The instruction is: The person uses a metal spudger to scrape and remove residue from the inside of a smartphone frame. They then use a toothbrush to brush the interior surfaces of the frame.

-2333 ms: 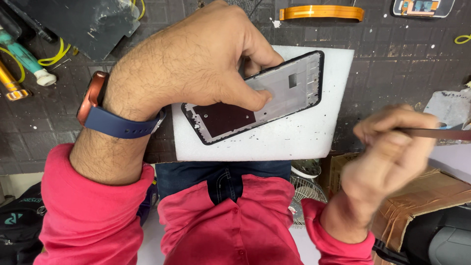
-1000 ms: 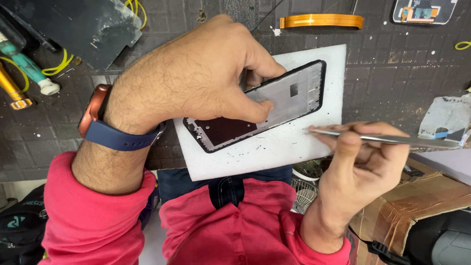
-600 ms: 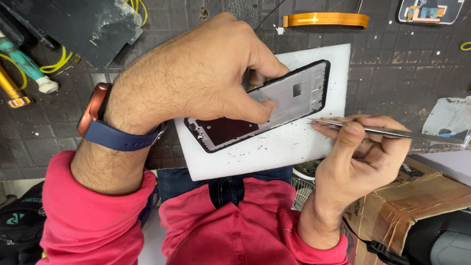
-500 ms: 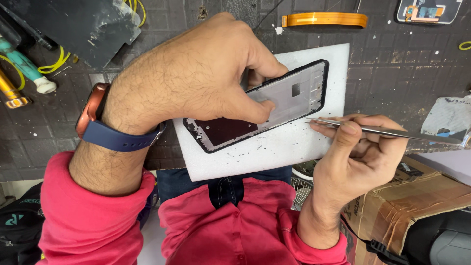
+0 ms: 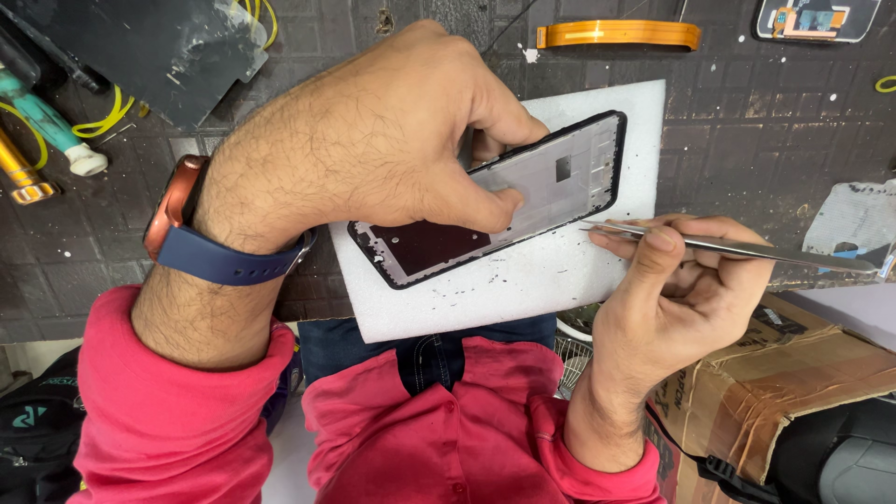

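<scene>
so the left hand (image 5: 373, 159) pins the phone frame (image 5: 495, 201) on the white pad (image 5: 523, 289), long axis slanting up-right, while the right hand (image 5: 681, 299) pinches closed tweezers (image 5: 737, 247), tip just beside the frame's lower right edge.

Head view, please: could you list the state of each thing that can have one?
Phone frame: stripped, lying flat on the white sheet.
Left hand: pinning the frame down, thumb inside it.
Right hand: gripping the metal tweezers.
Tweezers: level, tip beside the frame's lower edge, contact unclear.
Cardboard box: taped shut.
</scene>
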